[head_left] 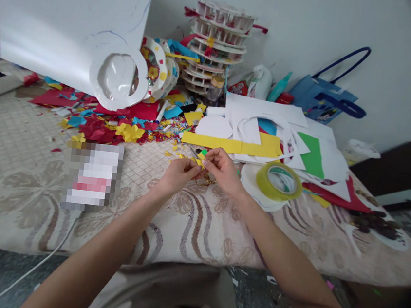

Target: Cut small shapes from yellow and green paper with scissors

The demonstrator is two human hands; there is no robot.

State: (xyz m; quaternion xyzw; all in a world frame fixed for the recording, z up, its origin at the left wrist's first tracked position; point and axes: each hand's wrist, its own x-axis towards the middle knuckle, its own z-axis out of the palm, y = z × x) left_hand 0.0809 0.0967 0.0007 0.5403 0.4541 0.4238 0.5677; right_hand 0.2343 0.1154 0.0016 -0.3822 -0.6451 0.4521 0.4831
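Currently our left hand [178,173] and right hand [222,168] pinch 1 small yellow paper scrap [199,161] between closed fingers; scissors [206,179] just beneath could snag it.

Both bare forearms reach forward and converge, wrists angled inward. The left hand [178,173] and right hand [222,169] meet fingertip to fingertip, each grip pinched closed with thumb pressed to forefinger. The right hand sits slightly higher, knuckles up, just beside the left.

Both hands [203,171] on yellow scrap [200,162]
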